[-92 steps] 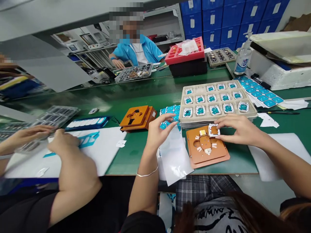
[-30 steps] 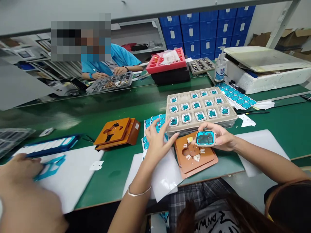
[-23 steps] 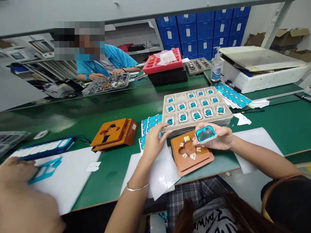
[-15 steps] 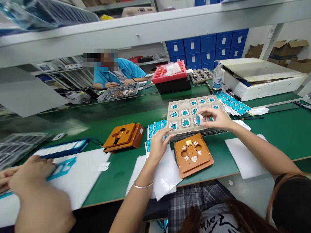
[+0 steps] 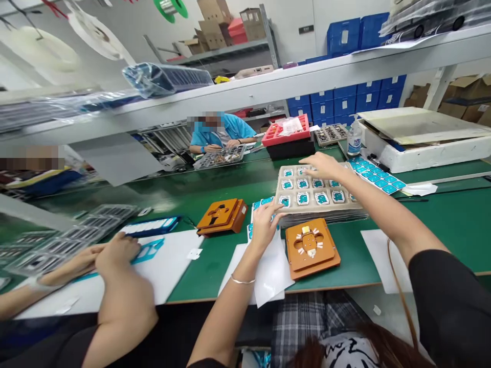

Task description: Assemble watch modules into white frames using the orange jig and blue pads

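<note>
A beige tray [image 5: 295, 206] holds rows of white-edged pieces with teal faces, such as one piece [image 5: 321, 198] in the front row. My right hand [image 5: 322, 164] is over the tray's back rows with fingers apart, and nothing shows in its grip. At the tray's front left corner is my left hand [image 5: 265, 222], its fingers spread and empty, above a sheet of teal stickers [image 5: 251, 231]. An orange fixture [image 5: 298, 261] with white tabs around a recess lies in front of the tray. White sheets [image 5: 270, 273] lie below my left hand.
To the left are a second orange fixture [image 5: 218, 217] and a neighbour's hands [image 5: 117, 253] on a white mat [image 5: 180, 255]. Behind the tray stand a red bin [image 5: 286, 130], a pump bottle [image 5: 353, 140] and a white foam box [image 5: 414, 151]. A person in blue [image 5: 238, 127] sits opposite.
My right hand has moved to the tray's back rows, and the piece it held upright is no longer seen in it. The view has shifted, showing more on the left.
</note>
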Demonstrator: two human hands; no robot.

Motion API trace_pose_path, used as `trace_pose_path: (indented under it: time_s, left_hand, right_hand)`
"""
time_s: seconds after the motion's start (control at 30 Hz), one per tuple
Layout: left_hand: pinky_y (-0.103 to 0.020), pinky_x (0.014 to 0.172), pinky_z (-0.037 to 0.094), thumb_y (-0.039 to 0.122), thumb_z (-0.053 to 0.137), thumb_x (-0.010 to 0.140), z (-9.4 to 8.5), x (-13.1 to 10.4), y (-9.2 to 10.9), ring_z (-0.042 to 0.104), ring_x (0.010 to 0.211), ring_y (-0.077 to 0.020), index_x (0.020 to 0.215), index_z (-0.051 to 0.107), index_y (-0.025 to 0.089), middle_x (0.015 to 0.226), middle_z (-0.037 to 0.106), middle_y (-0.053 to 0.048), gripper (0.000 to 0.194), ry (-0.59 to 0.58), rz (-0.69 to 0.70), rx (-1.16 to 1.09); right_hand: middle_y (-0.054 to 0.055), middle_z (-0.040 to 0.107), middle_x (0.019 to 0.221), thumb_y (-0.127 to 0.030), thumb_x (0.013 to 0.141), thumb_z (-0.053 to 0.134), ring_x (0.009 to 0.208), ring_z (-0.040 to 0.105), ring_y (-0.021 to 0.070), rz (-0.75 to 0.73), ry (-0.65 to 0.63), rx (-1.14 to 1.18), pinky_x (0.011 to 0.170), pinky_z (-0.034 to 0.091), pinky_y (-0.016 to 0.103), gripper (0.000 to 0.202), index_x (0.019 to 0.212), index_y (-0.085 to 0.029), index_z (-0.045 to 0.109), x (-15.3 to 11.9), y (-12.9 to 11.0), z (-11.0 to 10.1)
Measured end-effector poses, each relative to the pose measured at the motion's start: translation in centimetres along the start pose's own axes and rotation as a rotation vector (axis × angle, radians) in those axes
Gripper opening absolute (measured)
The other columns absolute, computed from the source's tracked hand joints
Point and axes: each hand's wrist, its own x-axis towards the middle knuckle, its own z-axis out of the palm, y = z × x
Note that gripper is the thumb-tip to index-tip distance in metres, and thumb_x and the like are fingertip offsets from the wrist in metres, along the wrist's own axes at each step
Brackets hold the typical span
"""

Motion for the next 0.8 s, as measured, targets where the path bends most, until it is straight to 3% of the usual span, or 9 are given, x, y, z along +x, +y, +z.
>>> trace_pose_path:
  time_s: [0.13, 0.2, 0.3, 0.4, 0.57, 0.7, 0.8]
  left_hand:
    - [-0.040, 0.093, 0.046, 0.041, 0.055, 0.093, -0.3, 0.9, 0.2, 0.065, 0.106, -0.0257, 0.101, 0.071, 0.024, 0.103, 0.075, -0.007, 0.025, 0.063, -0.013, -0.013]
    - [-0.040, 0.095, 0.045, 0.041, 0.055, 0.093, -1.0, 1.3, 0.2, 0.064, 0.108, -0.0257, 0.101, 0.071, 0.024, 0.106, 0.074, -0.008, 0.025, 0.111, -0.037, -0.005]
    - [-0.040, 0.098, 0.043, 0.042, 0.055, 0.092, -3.2, 1.1, -0.6, 0.063, 0.108, -0.0258, 0.099, 0.071, 0.025, 0.108, 0.073, -0.007, 0.025, 0.190, -0.097, 0.043]
    - [-0.041, 0.098, 0.040, 0.043, 0.054, 0.092, -6.5, -0.4, -1.9, 0.064, 0.107, -0.0260, 0.098, 0.071, 0.023, 0.107, 0.073, -0.008, 0.027, 0.274, -0.209, 0.144]
    - [-0.044, 0.099, 0.033, 0.040, 0.054, 0.091, -10.9, -4.9, -3.8, 0.065, 0.103, -0.0287, 0.098, 0.069, 0.018, 0.104, 0.073, -0.012, 0.028, 0.444, -0.505, 0.387]
    - [-0.049, 0.098, 0.029, 0.041, 0.054, 0.092, -11.0, -7.5, -4.5, 0.065, 0.099, -0.0314, 0.102, 0.068, 0.016, 0.103, 0.073, -0.016, 0.031, 0.536, -0.738, 0.542]
    - [-0.051, 0.096, 0.029, 0.043, 0.053, 0.093, -10.0, -8.2, -4.5, 0.065, 0.094, -0.0320, 0.104, 0.070, 0.017, 0.097, 0.073, -0.017, 0.033, 0.526, -0.847, 0.610]
  right_hand:
    - [0.013, 0.066, 0.124, -0.034, 0.098, 0.040, 0.112, 0.059, 0.0277, 0.078, 0.283, 0.028, 0.099, 0.044, 0.045, 0.039, 0.123, -0.015, 0.063, -6.9, 2.3, -1.4]
    - [0.010, 0.073, 0.105, -0.035, 0.094, 0.046, 0.092, 0.065, 0.0247, 0.186, 0.626, 0.154, 0.086, 0.050, 0.041, 0.029, 0.103, -0.020, 0.069, -10.5, 3.6, -1.1]
    - [0.009, 0.073, 0.092, -0.038, 0.090, 0.052, 0.082, 0.067, 0.0234, 0.315, 0.831, 0.308, 0.070, 0.053, 0.036, 0.024, 0.094, -0.021, 0.068, -14.0, 4.8, 0.5]
    - [0.009, 0.073, 0.089, -0.040, 0.089, 0.054, 0.075, 0.067, 0.0214, 0.351, 0.796, 0.383, 0.064, 0.053, 0.034, 0.024, 0.095, -0.020, 0.067, -14.9, 4.8, 2.0]
    - [0.009, 0.075, 0.087, -0.034, 0.089, 0.053, 0.073, 0.067, 0.0199, 0.198, 0.734, 0.220, 0.065, 0.052, 0.032, 0.021, 0.095, -0.020, 0.067, -14.4, 3.5, 2.5]
    - [0.009, 0.075, 0.087, -0.033, 0.087, 0.055, 0.072, 0.067, 0.0209, 0.106, 0.693, 0.161, 0.075, 0.052, 0.035, 0.018, 0.092, -0.021, 0.068, -14.5, 3.5, 2.3]
    - [0.010, 0.076, 0.088, -0.032, 0.086, 0.055, 0.074, 0.068, 0.0222, 0.053, 0.657, 0.105, 0.079, 0.051, 0.036, 0.019, 0.094, -0.020, 0.068, -14.7, 4.1, 2.1]
